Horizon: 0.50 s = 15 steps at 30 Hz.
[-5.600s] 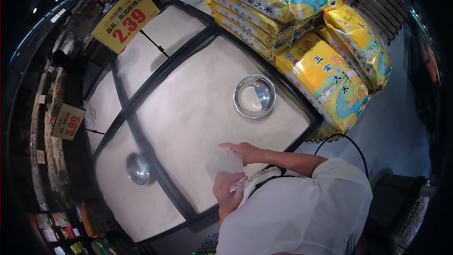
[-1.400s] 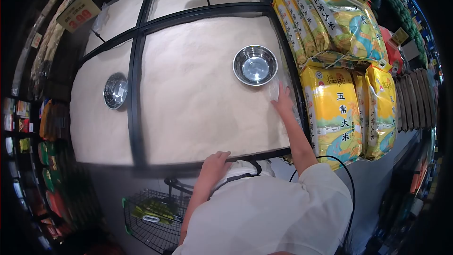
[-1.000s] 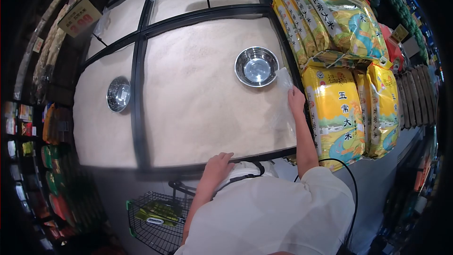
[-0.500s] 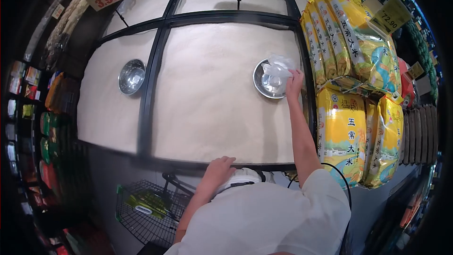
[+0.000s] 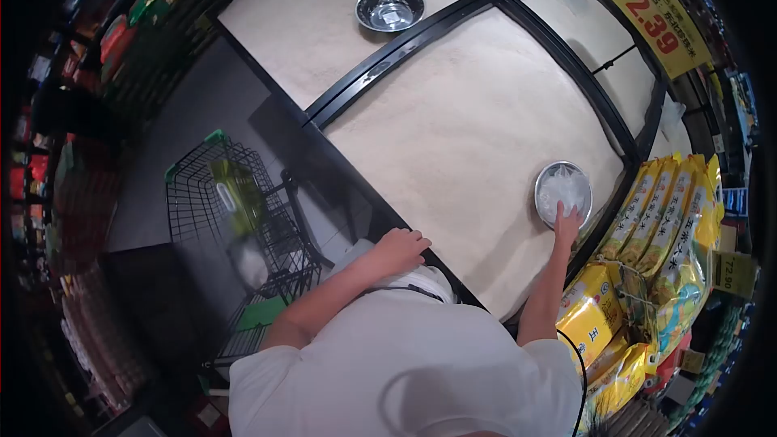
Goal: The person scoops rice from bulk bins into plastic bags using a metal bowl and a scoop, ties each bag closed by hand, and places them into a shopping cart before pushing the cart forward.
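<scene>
My right hand reaches over the near rim of a steel bowl, its fingers apart against a crumpled clear plastic bag lying inside. The bowl rests on pale grain, probably rice, near the right corner of a black-framed bin. My left hand lies on the bin's near black edge, fingers loosely bent and holding nothing that shows. In the neighbouring compartment sits a second steel bowl.
Yellow rice bags are stacked beyond the bin's right edge. A wire shopping cart with green packages stands on the floor at the left. A yellow price sign rises at the upper right, and shelves of goods line the left.
The view has turned, so the bin appears rotated. The plastic bag, earlier pinched in my right hand over the bowl, now lies in it, and that hand's fingers have spread. My left hand stays on the edge.
</scene>
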Each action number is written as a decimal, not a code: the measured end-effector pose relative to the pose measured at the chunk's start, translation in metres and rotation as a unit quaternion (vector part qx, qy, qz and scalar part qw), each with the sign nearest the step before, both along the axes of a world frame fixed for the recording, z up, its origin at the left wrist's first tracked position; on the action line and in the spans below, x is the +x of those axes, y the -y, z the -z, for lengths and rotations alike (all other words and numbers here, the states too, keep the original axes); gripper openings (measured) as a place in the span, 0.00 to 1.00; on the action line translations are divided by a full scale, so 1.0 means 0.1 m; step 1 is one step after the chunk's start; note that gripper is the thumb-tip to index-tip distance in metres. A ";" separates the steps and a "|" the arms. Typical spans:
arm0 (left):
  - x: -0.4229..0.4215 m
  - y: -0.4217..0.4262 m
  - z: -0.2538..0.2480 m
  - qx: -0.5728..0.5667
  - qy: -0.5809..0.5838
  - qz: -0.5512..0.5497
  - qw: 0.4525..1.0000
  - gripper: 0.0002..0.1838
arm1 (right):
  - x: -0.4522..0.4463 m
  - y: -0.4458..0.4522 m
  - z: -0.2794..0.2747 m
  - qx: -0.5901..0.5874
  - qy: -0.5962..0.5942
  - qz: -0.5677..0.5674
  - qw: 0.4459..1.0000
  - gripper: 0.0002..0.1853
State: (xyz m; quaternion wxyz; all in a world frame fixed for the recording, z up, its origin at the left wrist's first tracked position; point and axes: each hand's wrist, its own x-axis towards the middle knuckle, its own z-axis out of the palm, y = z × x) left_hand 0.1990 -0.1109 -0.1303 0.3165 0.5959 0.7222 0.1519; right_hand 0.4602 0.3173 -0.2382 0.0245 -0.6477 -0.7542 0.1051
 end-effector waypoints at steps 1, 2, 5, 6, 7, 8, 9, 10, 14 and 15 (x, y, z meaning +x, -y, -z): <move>0.00 0.06 0.00 0.006 -0.001 -0.009 1.000 0.20 | 0.04 0.05 -0.03 0.036 0.035 0.004 0.999 0.46; 0.00 0.13 0.01 0.014 -0.001 -0.015 1.000 0.20 | 0.03 0.18 -0.14 0.050 0.009 0.019 0.999 0.44; -0.03 0.39 -0.04 0.039 0.007 -0.068 0.997 0.20 | -0.10 0.60 -0.31 0.107 -0.060 -0.017 0.992 0.39; -0.05 0.49 -0.10 0.047 0.021 -0.094 0.994 0.18 | -0.13 0.71 -0.30 0.103 -0.105 -0.036 0.989 0.38; -0.06 0.60 -0.14 0.077 0.038 -0.129 0.988 0.18 | -0.22 0.83 -0.31 0.097 -0.149 -0.054 0.983 0.36; -0.08 0.72 -0.18 0.109 0.053 -0.164 0.979 0.17 | -0.35 0.99 -0.27 0.107 -0.152 -0.073 0.980 0.31; -0.10 0.84 -0.21 0.140 0.068 -0.199 0.967 0.16 | -0.50 1.15 -0.24 0.089 -0.204 -0.115 0.968 0.30; -0.12 0.95 -0.22 0.170 0.069 -0.238 0.954 0.15 | -0.69 1.33 -0.19 0.069 -0.255 -0.155 0.952 0.29; -0.24 1.51 -0.32 0.281 0.031 -0.414 0.865 0.12 | -1.63 2.45 -0.39 -0.044 -0.336 -0.291 0.895 0.27; -0.26 1.66 -0.31 0.298 0.007 -0.453 0.840 0.12 | -1.82 2.73 -0.42 -0.073 -0.340 -0.335 0.876 0.26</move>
